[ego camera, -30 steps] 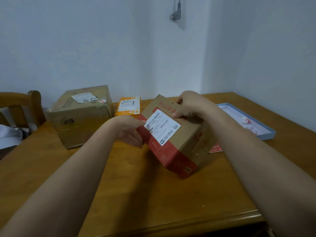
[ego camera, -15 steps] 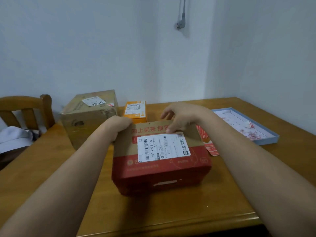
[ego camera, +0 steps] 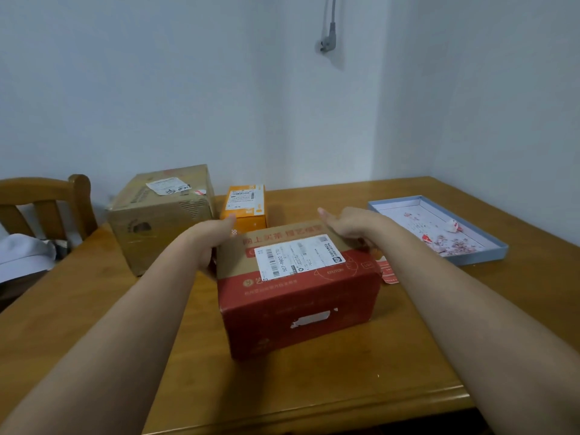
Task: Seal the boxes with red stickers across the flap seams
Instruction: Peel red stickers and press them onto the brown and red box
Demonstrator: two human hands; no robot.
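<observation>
Red box (ego camera: 298, 290) sits flat on table (ego camera: 94, 309), mid-front, label side up. Left hand (ego camera: 210, 240) holds its left end, fingers curled round the far-left corner; right hand (ego camera: 348, 226) rests near the far-right top edge, fingers straight, nothing held. Risk: no sticker in either hand; if box gets pushed back it will likely hit the orange box (ego camera: 246, 204) just behind. Sticker sheet (ego camera: 389, 273) lies partly under the right forearm and could get dragged. Room: free wood front and left; tray (ego camera: 489, 255) right, brown box (ego camera: 163, 215) back-left.
</observation>
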